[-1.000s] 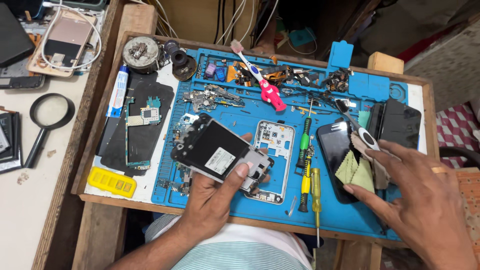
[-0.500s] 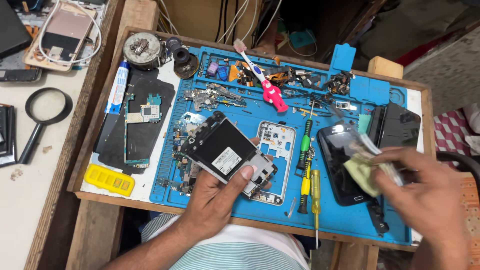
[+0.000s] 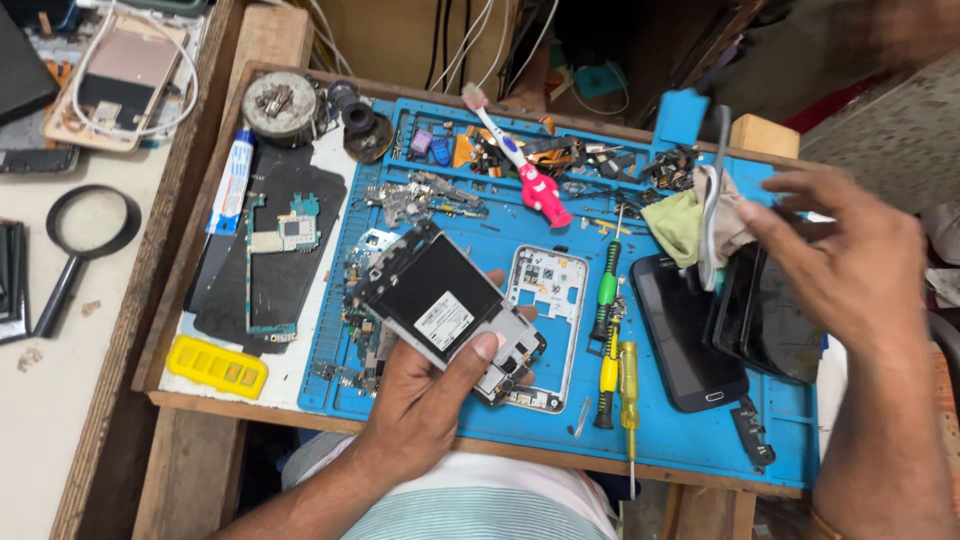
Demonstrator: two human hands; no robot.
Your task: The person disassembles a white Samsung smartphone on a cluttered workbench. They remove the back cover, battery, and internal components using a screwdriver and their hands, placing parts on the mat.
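My left hand grips an opened phone body, black with a white sticker, tilted just above the blue work mat. Higher and to the right, my right hand pinches a yellow-green cloth together with a thin grey strip. Both hang over a black phone that lies face up on the mat. A second dark phone lies partly under my right hand. A white phone frame rests on the mat beside the held phone body.
A green screwdriver and a yellow one lie between the phones. A pink-handled toothbrush and small parts fill the mat's top trays. A circuit board, a yellow case, a tube and a magnifying glass sit left.
My right hand has lifted off the black phone and risen toward the back right, carrying the cloth with it. My left hand still holds the phone body in about the same place.
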